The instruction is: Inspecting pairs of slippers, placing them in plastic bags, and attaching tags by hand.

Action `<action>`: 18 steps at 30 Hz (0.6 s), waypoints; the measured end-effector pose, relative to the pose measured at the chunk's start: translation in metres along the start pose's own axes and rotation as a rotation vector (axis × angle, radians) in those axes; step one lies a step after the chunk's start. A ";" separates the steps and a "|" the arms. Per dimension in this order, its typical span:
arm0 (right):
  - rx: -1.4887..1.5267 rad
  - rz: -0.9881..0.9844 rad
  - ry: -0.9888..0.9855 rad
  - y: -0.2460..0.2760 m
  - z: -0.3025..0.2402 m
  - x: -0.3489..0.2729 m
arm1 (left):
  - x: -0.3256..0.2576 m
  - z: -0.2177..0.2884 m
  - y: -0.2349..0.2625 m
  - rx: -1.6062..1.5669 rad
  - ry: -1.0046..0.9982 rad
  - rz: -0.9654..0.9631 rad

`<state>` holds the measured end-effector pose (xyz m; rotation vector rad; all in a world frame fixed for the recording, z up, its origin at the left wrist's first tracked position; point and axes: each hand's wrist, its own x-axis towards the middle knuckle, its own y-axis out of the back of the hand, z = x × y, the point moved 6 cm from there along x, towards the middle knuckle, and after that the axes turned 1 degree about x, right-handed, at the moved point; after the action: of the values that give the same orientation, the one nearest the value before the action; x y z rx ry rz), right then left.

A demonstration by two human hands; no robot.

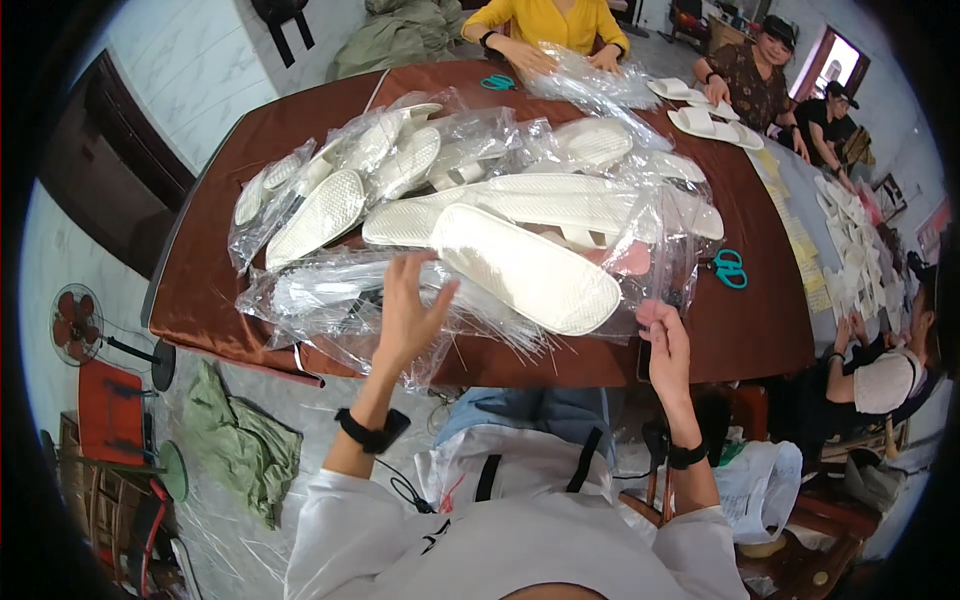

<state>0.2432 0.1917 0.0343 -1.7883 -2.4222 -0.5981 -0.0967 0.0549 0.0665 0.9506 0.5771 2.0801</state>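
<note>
While the left hand (403, 318) hovers with its thumb and fingers spread wide, its fingertips lie just beside the left end of a cream-white, textured slipper (530, 272); whether they touch it cannot be told, and nothing shows in their grasp. The right hand (670, 350) has thumb and fingertips pinched together on a small, flat, rounded pink piece (650, 313) near the slipper's right end. The slipper lies slantwise, sole up, at the front of more cream-white slippers (318, 215), many of them in clear crinkled plastic bags (482, 128). Beneath and beside the left hand spreads a bundle of thin, whitish plastic strips (510, 333). Teal-handled scissors (730, 269) lie on the reddish-brown cloth-covered table (765, 330), right of the slippers.
</note>
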 end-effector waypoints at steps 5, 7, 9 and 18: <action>0.018 -0.162 -0.070 -0.010 -0.010 0.002 | 0.077 -0.029 -0.004 0.120 0.015 0.078; -0.015 -0.172 -0.079 -0.010 -0.008 0.002 | 0.102 -0.055 -0.032 -0.020 0.323 -0.218; 0.036 -0.178 -0.084 -0.013 -0.008 0.002 | 0.115 -0.061 -0.046 -0.049 0.347 -0.257; 0.106 -0.301 -0.144 -0.029 0.005 -0.003 | 0.164 0.000 -0.040 -0.350 0.193 -0.323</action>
<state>0.2174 0.1837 0.0213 -1.4865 -2.7879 -0.3619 -0.1498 0.2091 0.1117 0.4284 0.4120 1.9054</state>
